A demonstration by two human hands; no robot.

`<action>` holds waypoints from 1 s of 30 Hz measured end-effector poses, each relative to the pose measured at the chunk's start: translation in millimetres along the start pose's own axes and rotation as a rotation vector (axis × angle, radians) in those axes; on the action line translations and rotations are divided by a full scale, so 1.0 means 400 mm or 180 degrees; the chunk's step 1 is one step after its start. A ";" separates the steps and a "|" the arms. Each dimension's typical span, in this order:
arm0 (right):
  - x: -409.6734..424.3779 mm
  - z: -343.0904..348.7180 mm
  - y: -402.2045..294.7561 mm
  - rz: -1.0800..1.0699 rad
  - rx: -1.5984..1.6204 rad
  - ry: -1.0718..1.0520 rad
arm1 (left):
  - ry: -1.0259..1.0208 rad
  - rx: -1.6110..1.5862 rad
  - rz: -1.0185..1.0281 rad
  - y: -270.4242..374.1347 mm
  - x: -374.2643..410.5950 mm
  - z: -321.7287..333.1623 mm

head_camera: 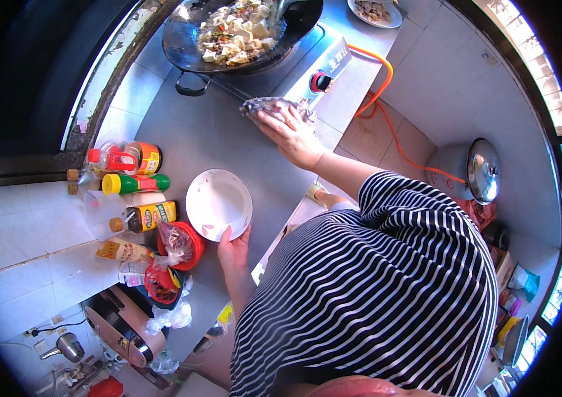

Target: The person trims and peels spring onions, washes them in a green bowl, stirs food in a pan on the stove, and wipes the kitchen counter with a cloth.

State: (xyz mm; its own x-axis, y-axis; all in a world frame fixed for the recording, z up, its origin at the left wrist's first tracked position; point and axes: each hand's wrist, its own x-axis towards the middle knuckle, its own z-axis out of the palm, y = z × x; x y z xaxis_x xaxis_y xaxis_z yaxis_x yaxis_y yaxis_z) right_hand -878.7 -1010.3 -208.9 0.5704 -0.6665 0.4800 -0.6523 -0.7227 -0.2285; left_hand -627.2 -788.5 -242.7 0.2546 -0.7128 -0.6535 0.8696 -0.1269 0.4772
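Observation:
My left hand (235, 245) grips the near rim of a white plate (219, 204) with pink petal marks, held over or at the steel counter; nothing lies on it. At the counter's edge by the stove, my right hand (293, 134) rests its fingers on a crumpled greyish cloth (273, 106). Above it, a black wok (181, 47) with cubed tofu and minced bits (236, 32) in sauce sits on a gas stove (306, 64). A metal utensil (283, 7) leans in the wok. The stove's black knob (321, 83) faces me.
Sauce bottles (137, 183) stand along the left wall, beside a red basket (196, 248) with a plastic bag. A rice cooker (122, 327) is at lower left. An orange gas hose (390, 74) runs to a gas cylinder (437, 164). A plate of food (394, 17) lies beyond the stove.

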 end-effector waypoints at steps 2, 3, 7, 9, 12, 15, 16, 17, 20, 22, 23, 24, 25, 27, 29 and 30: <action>-0.061 0.019 -0.004 0.0003 0.0176 -0.0264 | -0.0015 -0.0095 -0.0021 -0.003 -0.007 -0.004; -0.098 0.028 0.002 0.0056 0.0223 -0.0380 | -0.0001 -0.0104 -0.0010 -0.001 -0.005 0.007; -0.154 -0.033 -0.011 0.0113 0.0420 -0.0792 | 0.0101 -0.0279 -0.0022 -0.008 -0.003 0.015; -0.157 -0.062 0.072 0.0071 0.0692 -0.0805 | 0.0164 -0.0274 -0.0035 -0.008 -0.002 0.016; -0.160 -0.118 0.243 0.0216 0.0177 -0.0737 | 0.0293 -0.0206 0.0061 -0.012 -0.004 0.025; -0.158 -0.143 0.440 0.1139 -0.0031 -0.0725 | 0.0409 -0.0201 0.0143 -0.022 -0.012 0.027; -0.160 -0.141 0.497 0.1628 -0.0337 -0.0559 | 0.0436 -0.0177 0.0145 -0.023 -0.017 0.039; -0.138 -0.161 0.538 0.2204 -0.0072 -0.0483 | 0.0455 -0.0182 0.0176 -0.024 -0.016 0.043; -0.126 -0.103 0.594 0.2630 -0.0453 0.0018 | 0.0480 -0.0127 0.0243 -0.020 -0.005 0.039; -0.136 -0.079 0.522 0.2141 -0.0524 0.0088 | 0.0513 -0.0268 0.0269 -0.020 0.002 0.040; -0.148 -0.071 0.458 0.1799 -0.0631 -0.0027 | 0.0549 -0.0353 0.0283 -0.023 0.006 0.040; -0.137 -0.083 0.358 0.1465 -0.0397 -0.0171 | 0.0581 -0.0528 0.0327 -0.036 -0.001 0.036; -0.161 -0.086 0.288 0.1305 -0.0023 -0.0486 | 0.0592 -0.0607 0.0357 -0.033 0.008 0.058; -0.186 -0.083 0.168 0.0470 0.0450 -0.0775 | 0.0611 -0.0737 0.0434 -0.030 0.028 0.079; -0.184 -0.066 0.111 -0.0231 0.0882 -0.0951 | 0.0692 -0.0889 0.0575 -0.044 0.034 0.075; -0.165 -0.074 0.133 -0.0484 0.1102 -0.1036 | 0.0718 -0.0952 0.0631 -0.046 0.037 0.088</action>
State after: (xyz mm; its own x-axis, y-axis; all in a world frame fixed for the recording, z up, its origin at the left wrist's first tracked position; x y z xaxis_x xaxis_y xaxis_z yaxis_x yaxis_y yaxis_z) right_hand -965.8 -999.6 -227.7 0.8085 -0.5313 0.2531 -0.3769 -0.7977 -0.4708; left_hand -654.3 -821.0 -240.4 0.4865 -0.5302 -0.6944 0.8705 0.2268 0.4367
